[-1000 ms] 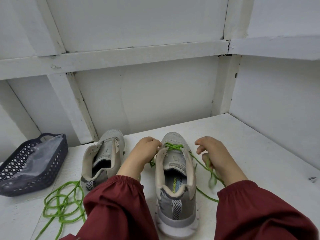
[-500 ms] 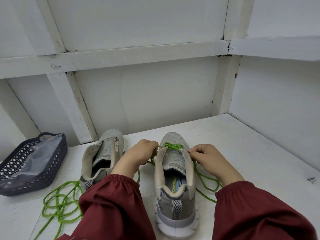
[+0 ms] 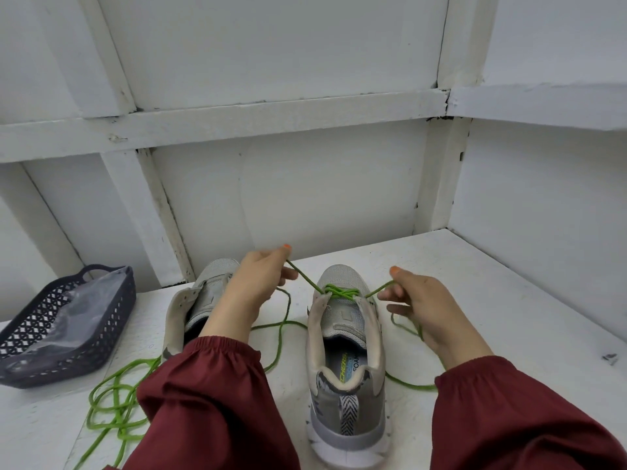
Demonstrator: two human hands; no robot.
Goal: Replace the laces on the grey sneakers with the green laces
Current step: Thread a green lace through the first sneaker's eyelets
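Two grey sneakers stand heel-toward-me on the white surface. The right sneaker (image 3: 346, 337) has a green lace (image 3: 339, 292) crossed through its front eyelets. My left hand (image 3: 254, 283) pinches one end of that lace and holds it taut up and to the left. My right hand (image 3: 424, 310) grips the other end, stretched out to the right. The left sneaker (image 3: 200, 300) has no lace and is partly hidden behind my left arm. A second green lace (image 3: 112, 405) lies in loose loops at the lower left.
A dark perforated plastic basket (image 3: 64, 327) holding a clear bag sits at the far left. White panelled walls close in behind and on the right. A small dark mark (image 3: 609, 357) shows on the surface at far right.
Both hands have lifted away from the right sneaker's eyelets and moved apart, drawing the green lace ends taut to either side.
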